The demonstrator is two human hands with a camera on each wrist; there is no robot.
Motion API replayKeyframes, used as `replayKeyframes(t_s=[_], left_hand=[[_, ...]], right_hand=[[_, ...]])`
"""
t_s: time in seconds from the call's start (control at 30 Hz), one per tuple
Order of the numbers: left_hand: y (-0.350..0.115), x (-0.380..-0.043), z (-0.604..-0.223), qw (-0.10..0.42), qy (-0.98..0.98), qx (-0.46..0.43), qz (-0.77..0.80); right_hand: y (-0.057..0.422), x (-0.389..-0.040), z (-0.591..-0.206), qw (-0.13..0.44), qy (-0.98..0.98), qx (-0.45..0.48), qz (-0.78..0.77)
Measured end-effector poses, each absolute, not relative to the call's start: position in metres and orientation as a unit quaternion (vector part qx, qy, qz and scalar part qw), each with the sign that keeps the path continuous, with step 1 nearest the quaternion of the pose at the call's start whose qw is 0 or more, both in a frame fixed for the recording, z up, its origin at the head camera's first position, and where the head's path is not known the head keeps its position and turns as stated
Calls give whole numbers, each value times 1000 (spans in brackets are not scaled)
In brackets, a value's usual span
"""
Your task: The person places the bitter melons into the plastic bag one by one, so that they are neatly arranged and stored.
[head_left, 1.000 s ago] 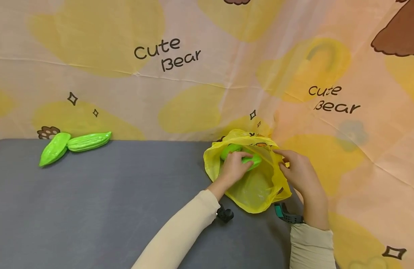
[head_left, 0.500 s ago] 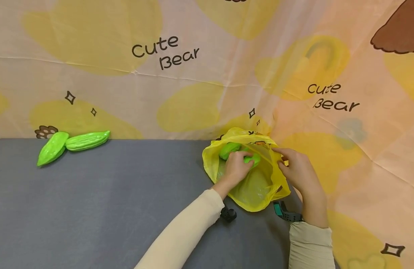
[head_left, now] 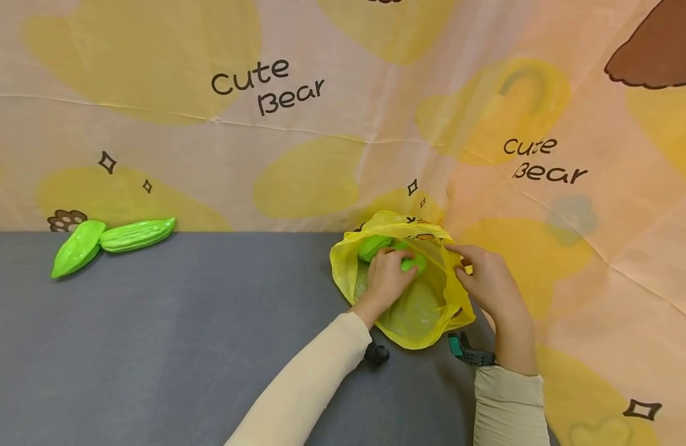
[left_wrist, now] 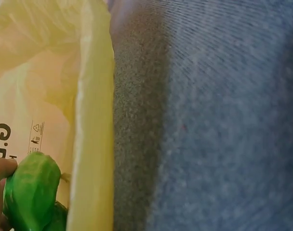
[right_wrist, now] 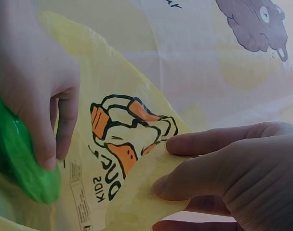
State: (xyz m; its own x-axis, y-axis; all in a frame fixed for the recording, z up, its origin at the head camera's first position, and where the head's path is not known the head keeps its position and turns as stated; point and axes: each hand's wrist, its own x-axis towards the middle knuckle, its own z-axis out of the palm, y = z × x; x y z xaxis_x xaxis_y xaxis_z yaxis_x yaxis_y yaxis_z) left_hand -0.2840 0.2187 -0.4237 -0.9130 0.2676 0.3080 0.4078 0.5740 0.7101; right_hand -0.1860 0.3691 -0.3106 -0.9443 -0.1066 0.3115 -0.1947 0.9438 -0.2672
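Yellow plastic bag (head_left: 415, 319): inside it, the left hand (head_left: 386, 274) grips a green gourd (head_left: 414, 265); the right hand (head_left: 492, 280) pinches its edge, apparently holding it open.

The left sleeve (head_left: 306, 378), as far as I can see, is long, cream and fairly smooth, narrowing to a plain cuff (head_left: 356, 329); the right sleeve (head_left: 511, 406) looks a touch greyer and gathers in crosswise wrinkles. Just past its edge I see a dark grey strap (head_left: 479, 357) with a teal block (head_left: 456, 345) at one end. A rounded black piece (head_left: 378, 354) peeks out beside the cream cuff. Left hand (head_left: 383, 275) and right hand (head_left: 490, 279) are bare.
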Motion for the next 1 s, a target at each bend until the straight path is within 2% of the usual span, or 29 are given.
replayKeyframes(t_s=[0.27, 0.57, 1.0], left_hand=[[219, -283, -425, 75, -893, -190, -402], [219, -287, -426, 88, -917, -186, -343], [211, -291, -428, 77, -928, -233, -282]], right_hand=[[370, -185, -312, 147, -974, 80, 151], [369, -186, -311, 148, -974, 77, 151], [368, -186, -310, 140, -975, 75, 153]])
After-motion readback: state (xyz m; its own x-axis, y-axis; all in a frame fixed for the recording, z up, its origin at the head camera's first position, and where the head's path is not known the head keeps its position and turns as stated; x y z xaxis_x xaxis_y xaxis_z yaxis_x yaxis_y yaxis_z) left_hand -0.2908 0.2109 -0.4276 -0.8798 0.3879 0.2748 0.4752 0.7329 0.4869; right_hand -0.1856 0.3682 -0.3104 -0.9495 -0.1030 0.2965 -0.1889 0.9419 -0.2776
